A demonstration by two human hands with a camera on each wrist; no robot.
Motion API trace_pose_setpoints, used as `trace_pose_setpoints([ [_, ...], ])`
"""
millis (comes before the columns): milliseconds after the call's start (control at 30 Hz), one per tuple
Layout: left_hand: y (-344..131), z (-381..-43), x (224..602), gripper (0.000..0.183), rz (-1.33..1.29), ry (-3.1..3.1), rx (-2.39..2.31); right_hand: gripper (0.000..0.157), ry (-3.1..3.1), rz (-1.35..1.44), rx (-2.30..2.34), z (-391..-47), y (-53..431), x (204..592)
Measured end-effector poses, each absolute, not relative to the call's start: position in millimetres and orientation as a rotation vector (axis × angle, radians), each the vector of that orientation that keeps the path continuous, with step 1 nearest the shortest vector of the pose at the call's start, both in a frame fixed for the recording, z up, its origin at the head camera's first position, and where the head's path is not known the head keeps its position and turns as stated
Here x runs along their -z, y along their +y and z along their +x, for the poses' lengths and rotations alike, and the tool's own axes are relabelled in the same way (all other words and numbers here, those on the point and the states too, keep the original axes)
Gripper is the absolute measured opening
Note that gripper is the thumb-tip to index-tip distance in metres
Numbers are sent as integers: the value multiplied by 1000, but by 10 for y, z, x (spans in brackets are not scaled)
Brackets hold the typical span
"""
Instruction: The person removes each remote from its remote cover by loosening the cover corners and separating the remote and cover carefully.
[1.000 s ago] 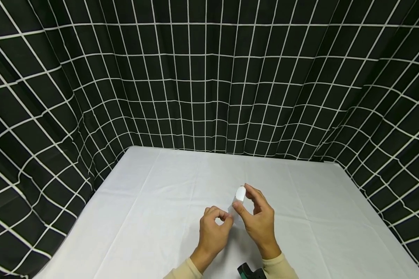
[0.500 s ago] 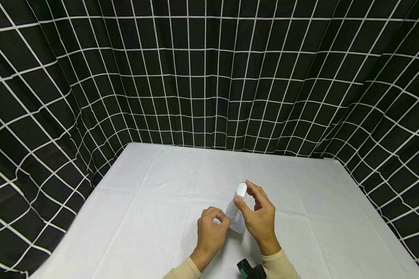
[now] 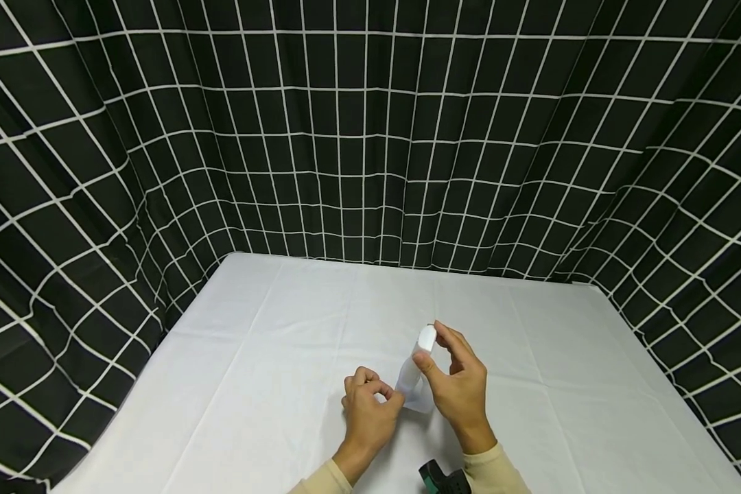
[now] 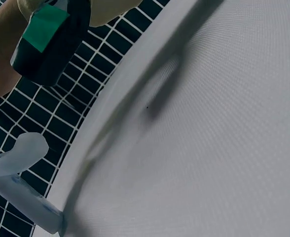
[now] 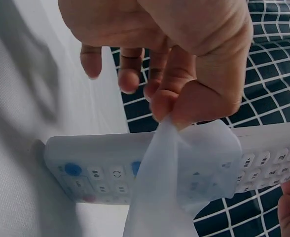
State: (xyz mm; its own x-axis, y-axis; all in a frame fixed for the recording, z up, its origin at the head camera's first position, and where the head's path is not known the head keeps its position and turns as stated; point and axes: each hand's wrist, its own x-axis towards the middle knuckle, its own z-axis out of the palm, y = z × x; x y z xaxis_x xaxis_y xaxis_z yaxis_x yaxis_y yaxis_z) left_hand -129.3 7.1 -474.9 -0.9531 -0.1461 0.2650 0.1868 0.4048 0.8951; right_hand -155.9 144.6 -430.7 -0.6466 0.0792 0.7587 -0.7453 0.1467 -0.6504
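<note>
A white remote control (image 3: 427,336) with rows of buttons stands tilted upright, its lower end against the white cloth. Around its lower part is a translucent sleeve (image 5: 209,163), with a loose flap pulled out to the side. The left hand (image 3: 372,414) pinches that flap between thumb and index finger; its other fingers hang loosely bent in the right wrist view. Gripping the bare upper end of the remote between thumb and fingers is the right hand (image 3: 460,384). The left wrist view catches only the sleeve (image 4: 26,202) and remote at its lower left.
A white cloth (image 3: 272,384) covers the table, lightly creased. Black curtains (image 3: 370,137) with a white grid surround it at the back and both sides. A dark wrist device (image 3: 446,478) with a green patch sits by the right sleeve.
The left hand has shifted slightly left and down, and its outer fingers have spread. More of the sleeve's loose flap shows below the hands. The right hand keeps its grip, nearly still.
</note>
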Motion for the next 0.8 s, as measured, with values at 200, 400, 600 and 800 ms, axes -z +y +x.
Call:
trace_pose_setpoints([
  [200, 48, -1261, 4774, 17, -4, -2404, 1526, 61, -1763, 649, -1577, -1546, 1426, 4297],
  [400, 55, -1233, 4843, 14, -25, -2376, 1610, 61, -1757, 684, -1571, -1528, 1423, 4317],
  [600, 16, -1259, 4855, 14, -57, -2342, 1714, 62, -1749, 732, -1587, -1528, 1426, 4356],
  [800, -10, -1301, 4803, 14, -108, -2362, 1761, 62, -1751, 778, -1592, -1535, 1433, 4329],
])
